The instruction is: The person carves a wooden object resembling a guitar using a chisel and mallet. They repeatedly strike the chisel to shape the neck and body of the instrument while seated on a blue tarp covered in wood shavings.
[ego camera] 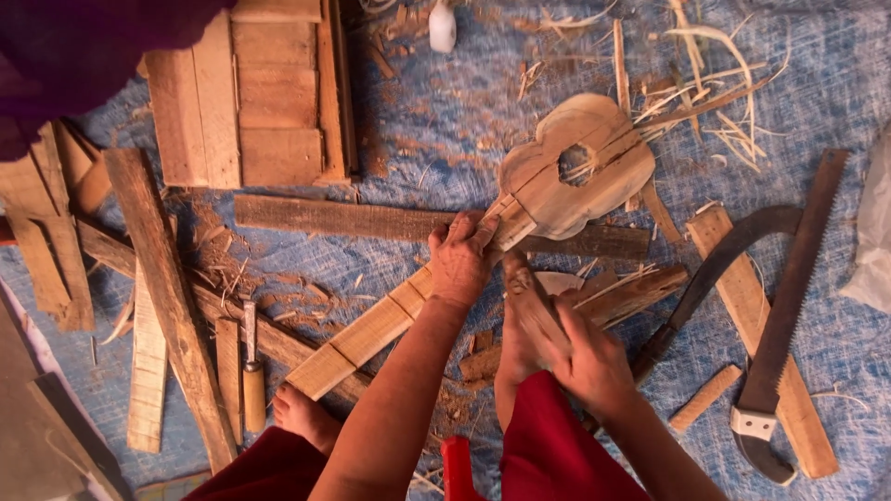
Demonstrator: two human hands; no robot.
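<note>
Head view, left hand (461, 258) clamped on the neck of a wooden guitar cutout (566, 172) at centre, right hand (580, 357) at five o'clock gripping a wooden piece (536, 301), hands apart, chisel (251, 366) at eight o'clock, saw (789, 306) and curved blade (715, 269) at three o'clock.

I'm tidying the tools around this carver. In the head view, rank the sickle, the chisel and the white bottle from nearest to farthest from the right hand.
1. Sickle: just right of the right hand, its handle close by.
2. Chisel: far left, lying among the planks.
3. White bottle: at the top edge, farthest.
</note>
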